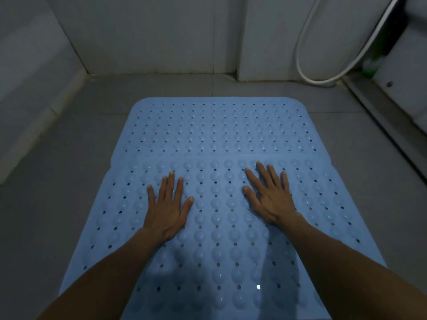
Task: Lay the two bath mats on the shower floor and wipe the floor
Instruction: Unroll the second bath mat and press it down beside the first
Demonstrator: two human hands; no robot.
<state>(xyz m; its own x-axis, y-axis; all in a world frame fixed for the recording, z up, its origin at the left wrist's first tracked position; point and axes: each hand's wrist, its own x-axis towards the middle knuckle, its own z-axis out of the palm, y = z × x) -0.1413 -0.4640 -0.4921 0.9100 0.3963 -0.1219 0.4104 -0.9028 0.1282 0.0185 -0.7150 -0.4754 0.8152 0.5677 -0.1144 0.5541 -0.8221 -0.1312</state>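
Two light blue rubber bath mats with holes and round bumps lie on the grey tiled shower floor [76,158]. The far mat [219,128] lies flat toward the back wall. The near mat [217,239] lies against it, their edges meeting along a seam in the middle. My left hand [167,209] presses flat on the near mat, fingers straight and spread. My right hand [269,197] presses flat on the same mat just short of the seam, fingers spread too. Neither hand holds anything.
Grey tiled walls close the shower at the back and left. A white shower hose [323,72] loops down at the back right. A metal door track [379,107] runs along the right side. Something green [372,65] sits by the right wall.
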